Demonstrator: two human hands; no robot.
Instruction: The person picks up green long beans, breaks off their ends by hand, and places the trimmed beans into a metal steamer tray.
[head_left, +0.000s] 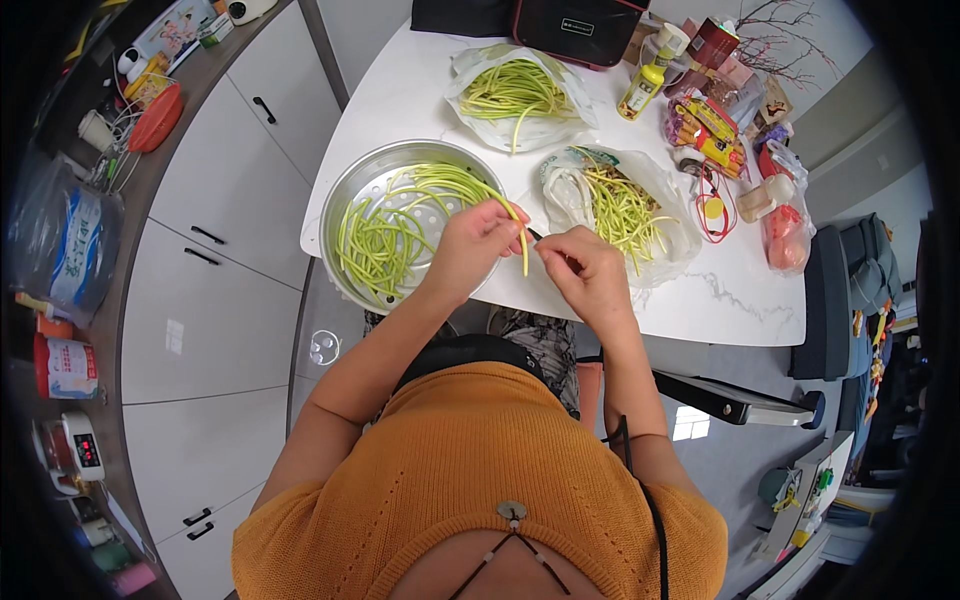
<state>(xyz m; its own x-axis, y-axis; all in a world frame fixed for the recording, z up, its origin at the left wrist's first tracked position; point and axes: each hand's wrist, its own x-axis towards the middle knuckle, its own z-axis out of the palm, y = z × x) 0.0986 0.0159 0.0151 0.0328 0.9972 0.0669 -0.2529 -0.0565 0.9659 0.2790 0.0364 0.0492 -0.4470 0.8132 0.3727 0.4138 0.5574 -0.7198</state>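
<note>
My left hand (472, 248) is closed round a long green stem (524, 245), which looks like a garlic scape, over the near right rim of a perforated metal steamer pan (332, 215). Close beside it, my right hand (588, 268) is pinched shut near the stem. A small dark thing shows between the two hands, too small to name. Inside the pan, cut green pieces (375, 250) lie on the left and longer stems (440, 182) curve along the far side. To the right, a plastic bag (568, 195) lies open with short green and brownish trimmings (622, 210) in it.
Farther back, another plastic bag (480, 130) holds long stems (515, 88). A yellow bottle (640, 92), packaged food (706, 130), a red cord (716, 235) and a jar (765, 198) crowd the table's right side. A black box (575, 30) stands at the back.
</note>
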